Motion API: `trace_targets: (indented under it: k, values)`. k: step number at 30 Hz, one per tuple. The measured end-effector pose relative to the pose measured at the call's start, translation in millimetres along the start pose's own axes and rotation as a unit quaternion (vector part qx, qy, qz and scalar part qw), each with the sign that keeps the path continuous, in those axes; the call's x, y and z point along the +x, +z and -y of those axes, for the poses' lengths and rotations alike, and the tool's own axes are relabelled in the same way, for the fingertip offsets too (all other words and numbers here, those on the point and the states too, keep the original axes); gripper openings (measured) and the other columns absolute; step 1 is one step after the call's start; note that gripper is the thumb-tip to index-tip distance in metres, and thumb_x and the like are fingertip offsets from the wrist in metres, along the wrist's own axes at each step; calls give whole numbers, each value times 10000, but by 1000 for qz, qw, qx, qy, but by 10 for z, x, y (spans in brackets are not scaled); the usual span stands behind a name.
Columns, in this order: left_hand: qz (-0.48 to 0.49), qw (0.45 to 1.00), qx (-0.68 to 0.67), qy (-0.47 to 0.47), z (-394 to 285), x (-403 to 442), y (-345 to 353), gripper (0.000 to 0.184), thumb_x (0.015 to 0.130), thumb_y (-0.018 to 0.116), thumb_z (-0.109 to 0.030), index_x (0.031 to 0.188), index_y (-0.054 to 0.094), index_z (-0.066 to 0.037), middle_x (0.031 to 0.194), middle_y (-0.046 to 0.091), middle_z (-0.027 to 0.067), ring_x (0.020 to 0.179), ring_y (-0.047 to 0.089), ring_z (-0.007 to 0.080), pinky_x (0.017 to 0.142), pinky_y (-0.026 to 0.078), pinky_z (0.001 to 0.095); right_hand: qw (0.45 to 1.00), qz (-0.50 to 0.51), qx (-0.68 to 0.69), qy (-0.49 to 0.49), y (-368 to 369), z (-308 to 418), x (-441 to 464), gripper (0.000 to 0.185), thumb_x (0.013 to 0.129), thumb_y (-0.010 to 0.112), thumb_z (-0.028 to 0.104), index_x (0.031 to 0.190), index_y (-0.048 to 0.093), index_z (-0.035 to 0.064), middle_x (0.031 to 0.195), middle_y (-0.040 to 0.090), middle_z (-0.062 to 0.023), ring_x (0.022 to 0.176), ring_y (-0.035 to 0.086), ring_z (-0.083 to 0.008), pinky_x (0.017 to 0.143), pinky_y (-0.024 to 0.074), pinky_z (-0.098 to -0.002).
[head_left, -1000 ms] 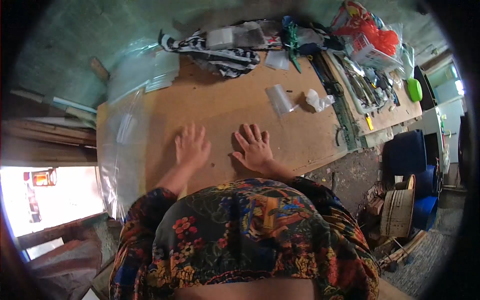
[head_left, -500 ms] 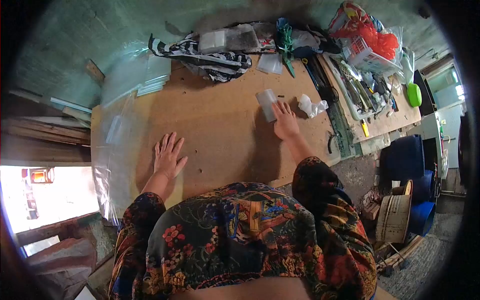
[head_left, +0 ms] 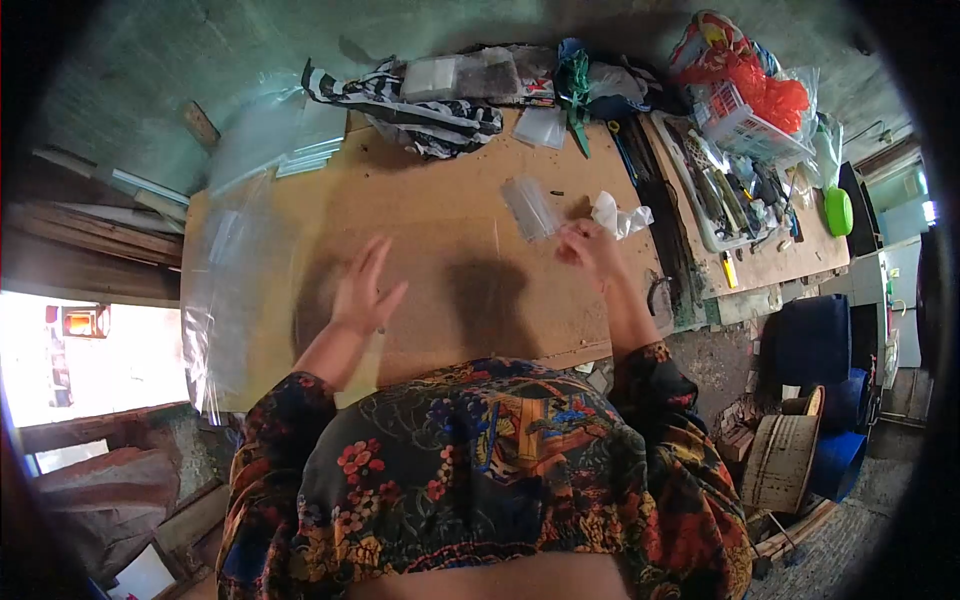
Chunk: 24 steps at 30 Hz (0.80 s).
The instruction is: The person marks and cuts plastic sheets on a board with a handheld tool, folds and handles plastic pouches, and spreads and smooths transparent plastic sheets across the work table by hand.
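My left hand point(head_left: 360, 288) is raised slightly over the left part of the brown board point(head_left: 420, 210). Its fingers are stretched out, the thumb apart, and nothing is in it. On the right, my right hand point(head_left: 590, 252) has its fingers curled in, a little blurred; whether they hold anything is hidden. Just beyond it lies a small clear plastic piece point(head_left: 530, 208), apart from the fingertips as far as I can see. A crumpled white tissue-like piece point(head_left: 620, 217) is close beside the right hand. A small dark bit point(head_left: 557, 193) rests near the plastic.
Stacked clear sheets point(head_left: 312, 153) lie at the back left. A black-and-white striped cloth point(head_left: 430, 125) and plastic packets point(head_left: 430, 78) line the wall. At right are a tool tray point(head_left: 712, 195), a white basket point(head_left: 740, 122) with red bags, and a green container point(head_left: 838, 212).
Both hands have lifted off the board. My right hand has left the plastic piece, moving right and curling its fingers. My left hand has shifted slightly right.
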<state>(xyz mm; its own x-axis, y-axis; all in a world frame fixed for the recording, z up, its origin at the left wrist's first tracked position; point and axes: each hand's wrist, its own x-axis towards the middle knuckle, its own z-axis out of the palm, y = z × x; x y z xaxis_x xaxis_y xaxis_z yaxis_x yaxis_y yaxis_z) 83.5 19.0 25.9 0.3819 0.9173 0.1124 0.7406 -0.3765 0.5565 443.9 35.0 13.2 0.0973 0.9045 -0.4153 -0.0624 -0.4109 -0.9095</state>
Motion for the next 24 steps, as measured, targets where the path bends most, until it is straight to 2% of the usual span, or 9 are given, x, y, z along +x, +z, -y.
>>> trace_targets:
  k: [2,4,7,13,16,18,19,21,24]
  values:
    - [53,985,-163,-1,-408,234,189,652,765,578,-321,1302,310,-68,1271,402,150,1129,433,321,912,371,369,995,89,18,27,134,106,-218,131,809,598,156,797,568,28,652,554,-30,586,560,-128,535,479,-245]
    - [129,883,-444,-83,-728,414,449,592,789,582,-281,1282,338,-63,1205,453,130,1052,492,228,869,405,321,982,178,38,55,237,76,-271,132,808,601,158,797,566,31,658,548,-13,577,555,-121,531,480,-234]
    - [127,866,-468,-119,-1040,590,582,364,833,546,-164,1153,454,-18,983,547,60,851,536,116,757,436,248,968,241,-15,66,314,26,-292,129,804,601,144,826,564,22,664,549,-11,573,555,-123,541,487,-243]
    - [80,910,-344,-220,-806,520,760,159,821,562,-165,865,550,-13,787,581,19,696,555,84,628,457,240,956,238,-168,19,260,-124,-161,177,762,620,131,892,576,20,703,592,-48,589,585,-168,591,495,-265]
    - [74,926,-272,-252,-629,465,833,172,805,554,-131,925,554,-7,841,612,58,715,580,101,638,465,249,923,41,-343,-170,193,-277,128,249,716,615,98,957,573,50,868,614,-72,777,606,-237,685,490,-313]
    - [40,947,-209,-240,-537,428,879,195,785,552,-117,952,560,-15,864,622,87,717,599,147,647,473,274,756,-90,-488,-427,186,-275,265,295,712,546,27,998,564,98,1064,571,-86,933,564,-215,792,448,-346]
    - [6,964,-145,-222,-487,421,903,228,765,549,-102,978,567,-23,887,631,116,720,618,193,656,480,298,756,-88,-487,-428,187,-267,305,295,712,546,27,998,564,98,1064,571,-86,933,564,-215,792,448,-346]
    - [-41,973,-137,-184,-347,414,967,267,758,530,-77,1019,550,-27,912,625,126,739,616,221,672,481,316,635,-50,-652,-412,210,-246,394,287,766,484,65,1045,542,98,1151,521,-82,1041,500,-234,852,412,-352]
    - [-75,978,-119,-156,-236,360,944,345,741,502,-37,1085,515,-34,939,617,133,766,611,252,688,484,331,669,4,-646,-368,125,-291,617,283,796,455,98,1071,522,96,1118,540,-66,1018,516,-226,863,403,-358]
